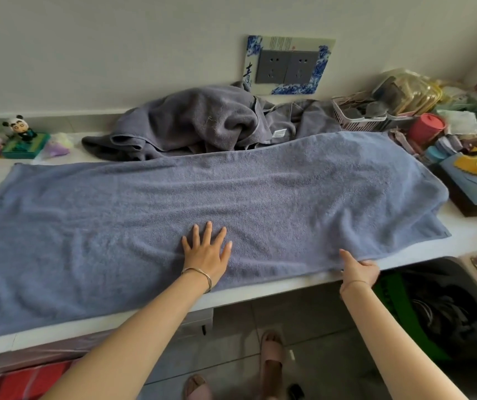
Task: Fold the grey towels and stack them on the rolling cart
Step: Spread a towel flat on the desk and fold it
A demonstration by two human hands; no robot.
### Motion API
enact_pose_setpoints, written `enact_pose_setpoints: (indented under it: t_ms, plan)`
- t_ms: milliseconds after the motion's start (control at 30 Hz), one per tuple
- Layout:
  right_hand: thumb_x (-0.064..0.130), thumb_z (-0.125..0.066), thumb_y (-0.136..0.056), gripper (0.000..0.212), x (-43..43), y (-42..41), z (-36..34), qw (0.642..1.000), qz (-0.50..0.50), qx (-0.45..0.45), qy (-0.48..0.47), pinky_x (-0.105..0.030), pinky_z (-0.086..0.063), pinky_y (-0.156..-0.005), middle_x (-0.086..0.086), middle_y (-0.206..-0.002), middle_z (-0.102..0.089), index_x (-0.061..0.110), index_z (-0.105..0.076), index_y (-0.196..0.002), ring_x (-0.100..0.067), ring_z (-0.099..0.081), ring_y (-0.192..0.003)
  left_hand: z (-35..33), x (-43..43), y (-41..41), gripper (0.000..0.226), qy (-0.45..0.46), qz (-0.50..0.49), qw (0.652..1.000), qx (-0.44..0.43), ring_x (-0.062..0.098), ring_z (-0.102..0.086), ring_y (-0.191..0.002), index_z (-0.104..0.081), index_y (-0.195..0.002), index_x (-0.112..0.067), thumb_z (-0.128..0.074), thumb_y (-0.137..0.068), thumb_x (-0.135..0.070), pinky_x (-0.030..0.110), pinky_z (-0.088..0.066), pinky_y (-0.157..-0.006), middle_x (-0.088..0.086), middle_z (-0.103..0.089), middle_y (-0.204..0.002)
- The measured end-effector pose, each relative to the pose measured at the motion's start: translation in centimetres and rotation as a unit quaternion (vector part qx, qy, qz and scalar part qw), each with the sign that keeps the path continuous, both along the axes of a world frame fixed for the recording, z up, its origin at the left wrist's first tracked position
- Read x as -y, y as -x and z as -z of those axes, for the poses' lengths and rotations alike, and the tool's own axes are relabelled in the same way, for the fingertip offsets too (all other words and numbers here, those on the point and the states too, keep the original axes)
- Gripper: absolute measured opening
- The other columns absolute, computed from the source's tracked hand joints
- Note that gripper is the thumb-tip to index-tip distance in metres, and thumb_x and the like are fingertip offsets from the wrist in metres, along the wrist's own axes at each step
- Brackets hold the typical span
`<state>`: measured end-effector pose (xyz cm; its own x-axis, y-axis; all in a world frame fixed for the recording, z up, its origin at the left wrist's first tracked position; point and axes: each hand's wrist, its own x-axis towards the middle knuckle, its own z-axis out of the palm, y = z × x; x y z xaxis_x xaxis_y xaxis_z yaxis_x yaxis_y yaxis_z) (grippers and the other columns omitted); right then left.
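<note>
On the white counter (260,288), in the head view, a blue-grey towel (231,197) is lying spread lengthwise, its right end doubled over itself. The left hand (207,251) is pressing flat on it near the front edge, fingers straight and spread. The right hand (360,269) is pinching the towel's near hem, thumb on top, fingers curled beneath. Behind, against the wall, a heap of grey towels (199,119) is lying crumpled.

青 on socket surround (250,53), wall

two hands (207,251) (360,271), one spread towel (202,194), one crumpled towel heap (199,119), two wall sockets (272,67) (300,68)
</note>
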<state>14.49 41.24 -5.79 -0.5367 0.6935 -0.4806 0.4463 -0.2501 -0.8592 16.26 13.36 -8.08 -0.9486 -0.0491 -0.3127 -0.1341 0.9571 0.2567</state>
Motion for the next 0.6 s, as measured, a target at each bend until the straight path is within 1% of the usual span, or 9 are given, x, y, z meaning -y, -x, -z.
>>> enact_pose_setpoints:
  t_ms: [67,133,167,233,300,367,433,500,600]
  plan:
    - [0.008,-0.070,-0.080,0.042,0.0,-0.5,0.0,0.995,0.005,-0.027,-0.098,-0.034,-0.043,-0.097,-0.012,-0.116,-0.044,0.011,-0.036,-0.104,-0.021,-0.047,-0.097,0.5,-0.3,-0.3,0.061,0.027,0.010,1.000,-0.007,0.032,0.010,-0.145,0.000,-0.149,-0.035,0.002,-0.092,-0.056,0.056,0.004,-0.114,0.002,0.008,-0.159]
    - [0.009,-0.068,-0.082,0.041,0.9,-0.5,0.3,0.964,-0.107,-0.058,-0.237,-0.042,-0.040,-0.103,-0.011,-0.119,-0.040,0.007,-0.042,-0.113,-0.022,-0.045,-0.106,0.7,-0.8,-0.5,0.078,0.039,0.023,0.999,-0.018,0.033,0.008,-0.145,0.002,-0.149,-0.036,0.015,-0.076,-0.058,0.057,0.005,-0.112,0.004,0.008,-0.159]
    - [0.013,-0.068,-0.083,0.043,1.6,-0.4,0.8,0.931,-0.193,-0.071,-0.301,-0.045,-0.037,-0.106,-0.011,-0.126,-0.040,0.007,-0.046,-0.119,-0.025,-0.044,-0.116,0.6,-1.2,-0.6,0.079,0.045,0.034,0.998,-0.023,0.034,0.001,-0.145,-0.003,-0.149,-0.035,0.013,-0.075,-0.057,0.059,0.001,-0.112,0.005,0.002,-0.159]
    - [0.023,-0.063,-0.088,0.047,2.9,0.1,1.9,0.844,-0.355,-0.074,-0.395,-0.046,-0.026,-0.113,-0.009,-0.147,-0.031,0.016,-0.047,-0.132,-0.028,-0.028,-0.137,0.6,-2.2,-0.3,0.068,0.057,0.060,0.996,-0.044,0.039,-0.029,-0.138,-0.031,-0.145,-0.030,-0.008,-0.086,-0.054,0.065,-0.021,-0.105,0.009,-0.029,-0.153]
    - [0.039,-0.048,-0.095,0.053,4.0,0.7,2.9,0.750,-0.481,-0.053,-0.451,-0.042,-0.007,-0.118,0.000,-0.158,-0.012,0.027,-0.034,-0.144,-0.023,-0.006,-0.146,0.6,-3.1,0.2,0.059,0.056,0.067,0.996,-0.016,0.038,-0.047,-0.126,-0.047,-0.137,-0.026,-0.018,-0.092,-0.050,0.065,-0.036,-0.095,0.008,-0.048,-0.141]
    - [0.057,-0.023,-0.095,0.058,4.0,1.3,3.8,0.662,-0.564,-0.019,-0.494,-0.036,0.008,-0.116,0.008,-0.158,0.003,0.037,-0.013,-0.148,-0.019,0.009,-0.146,1.0,-3.7,0.6,0.062,0.055,0.066,0.996,-0.020,0.036,-0.039,-0.133,-0.038,-0.141,-0.029,-0.012,-0.091,-0.052,0.064,-0.028,-0.101,0.004,-0.041,-0.147]
    - [0.065,0.000,-0.087,0.063,3.0,1.5,4.5,0.608,-0.593,0.004,-0.528,-0.035,0.014,-0.115,0.012,-0.155,0.013,0.042,0.006,-0.145,-0.015,0.015,-0.144,1.6,-4.1,0.7,0.068,0.055,0.064,0.996,-0.032,0.033,-0.009,-0.145,-0.005,-0.146,-0.034,0.003,-0.083,-0.056,0.059,-0.001,-0.111,-0.001,-0.010,-0.158]
    - [0.068,0.008,-0.083,0.064,0.5,2.0,4.9,0.613,-0.579,0.029,-0.536,-0.035,0.014,-0.116,0.013,-0.154,0.014,0.044,0.013,-0.141,-0.012,0.017,-0.143,2.1,-4.4,1.0,0.071,0.057,0.052,0.996,-0.039,0.030,0.008,-0.145,0.010,-0.143,-0.036,0.014,-0.076,-0.058,0.056,0.011,-0.110,-0.005,0.006,-0.158]
    - [0.067,0.008,-0.081,0.071,-3.5,2.7,4.8,0.645,-0.546,0.063,-0.531,-0.033,0.014,-0.116,0.010,-0.158,0.006,0.039,0.006,-0.146,-0.014,0.012,-0.145,1.5,-5.2,1.6,0.087,0.084,0.039,0.995,-0.036,0.032,0.009,-0.145,-0.006,-0.150,-0.031,0.018,-0.070,-0.056,0.058,0.009,-0.111,0.000,0.003,-0.159]
